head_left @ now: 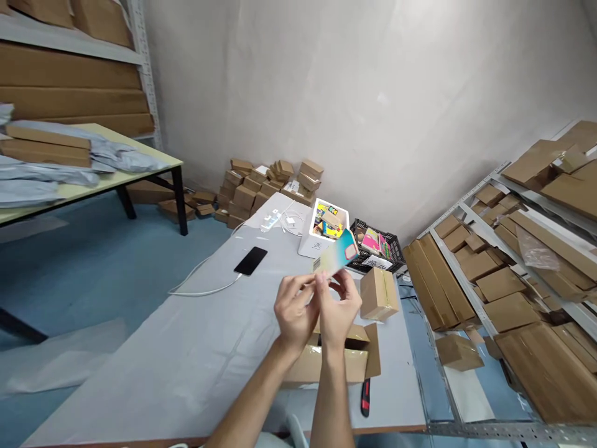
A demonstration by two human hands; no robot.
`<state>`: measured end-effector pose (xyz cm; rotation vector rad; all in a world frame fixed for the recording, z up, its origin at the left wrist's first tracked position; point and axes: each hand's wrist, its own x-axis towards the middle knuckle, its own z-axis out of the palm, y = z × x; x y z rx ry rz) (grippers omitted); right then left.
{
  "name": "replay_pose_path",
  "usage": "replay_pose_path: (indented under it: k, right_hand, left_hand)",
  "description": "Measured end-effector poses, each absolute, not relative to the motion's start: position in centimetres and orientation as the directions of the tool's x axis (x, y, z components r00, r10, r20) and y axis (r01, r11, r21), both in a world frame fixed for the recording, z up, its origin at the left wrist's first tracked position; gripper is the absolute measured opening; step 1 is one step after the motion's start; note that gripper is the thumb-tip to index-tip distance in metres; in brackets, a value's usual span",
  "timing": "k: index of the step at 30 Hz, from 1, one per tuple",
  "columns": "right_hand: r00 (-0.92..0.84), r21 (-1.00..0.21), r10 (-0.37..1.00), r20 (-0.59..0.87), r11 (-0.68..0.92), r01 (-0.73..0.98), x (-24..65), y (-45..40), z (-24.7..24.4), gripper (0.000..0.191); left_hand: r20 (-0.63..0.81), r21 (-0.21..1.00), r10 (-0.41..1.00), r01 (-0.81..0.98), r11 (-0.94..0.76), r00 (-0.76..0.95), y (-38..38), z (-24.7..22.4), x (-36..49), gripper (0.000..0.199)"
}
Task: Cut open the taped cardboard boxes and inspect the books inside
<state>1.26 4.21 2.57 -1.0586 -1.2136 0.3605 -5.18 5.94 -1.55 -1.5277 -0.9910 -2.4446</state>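
Note:
A small flat package (336,254), teal fading to pale yellow, is held up at the middle of the view. My left hand (297,309) pinches its lower left end, and my right hand (336,305) grips its lower edge beside it. Beneath both hands lies an opened cardboard box (357,364), partly hidden by my wrists and forearms. Behind the package, a white box (308,244) holds colourful packs. A closed cardboard box (379,294) sits to the right of my right hand.
On the grey-topped table (186,361) are a black phone (250,261) with a white cable and a red-black cutter (365,398). A black crate (396,252) holds pink packs. Shelves with cartons (501,284) line the right; more boxes (244,197) are heaped by the wall.

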Motion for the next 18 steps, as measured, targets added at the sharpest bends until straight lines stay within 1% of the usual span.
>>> replay_pose_path:
  k: [2,3,4,6,7,8,9,11,12,14,16,18]
  right_hand:
    - [0.415,-0.811,0.697,0.585,0.510,0.287,0.6,4.3,2.8,0.049]
    - [0.437,-0.811,0.683,0.585,0.512,0.284,0.5,4.5,2.9,0.051]
    - [0.452,-0.812,0.676,0.582,0.516,0.274,0.6,4.6,3.1,0.053]
    - [0.444,-0.826,0.699,0.561,0.513,0.234,1.0,4.6,3.5,0.054]
    - [0.422,-0.837,0.726,0.543,0.504,0.211,1.2,4.5,3.6,0.055]
    - [0.396,-0.850,0.754,0.524,0.490,0.191,1.4,4.4,3.7,0.057]
    - [0.370,-0.862,0.779,0.505,0.474,0.180,1.5,4.3,3.8,0.058]
    - [0.332,-0.879,0.813,0.478,0.443,0.178,1.6,4.0,3.8,0.060]
    - [0.321,-0.884,0.823,0.468,0.432,0.180,1.6,3.9,3.8,0.060]
    - [0.310,-0.889,0.834,0.457,0.419,0.183,1.5,3.7,3.8,0.061]
    - [0.297,-0.893,0.842,0.450,0.413,0.181,1.5,3.5,3.9,0.059]
    - [0.284,-0.893,0.848,0.448,0.412,0.181,1.5,3.4,3.9,0.056]
  left_hand:
    - [0.894,0.379,0.199,0.438,-0.815,-0.402,5.7,-1.7,-6.1,0.022]
    - [0.902,0.372,0.211,0.434,-0.821,-0.376,5.6,-1.7,-6.6,0.023]
    - [0.894,0.397,0.241,0.422,-0.815,-0.377,5.6,-1.7,-7.3,0.022]
    - [0.817,0.530,0.351,0.357,-0.769,-0.458,5.7,-1.7,-8.8,0.021]
    - [0.746,0.616,0.432,0.280,-0.736,-0.507,5.7,-1.7,-9.6,0.022]
    - [0.662,0.695,0.533,0.166,-0.699,-0.528,5.7,-1.7,-10.3,0.027]
    - [0.576,0.754,0.643,0.025,-0.656,-0.504,5.7,-1.6,-11.0,0.033]
    - [0.425,0.806,0.826,-0.260,-0.531,-0.370,5.4,-1.4,-12.1,0.045]
    - [0.360,0.808,0.881,-0.369,-0.458,-0.306,5.3,-1.3,-12.4,0.049]
    - [0.249,0.797,0.936,-0.495,-0.345,-0.250,4.9,-1.0,-12.7,0.054]
    - [0.167,0.785,0.956,-0.554,-0.277,-0.240,4.6,-0.9,-12.6,0.056]
    - [0.122,0.767,0.965,-0.595,-0.240,-0.233,4.5,-0.9,-12.4,0.057]
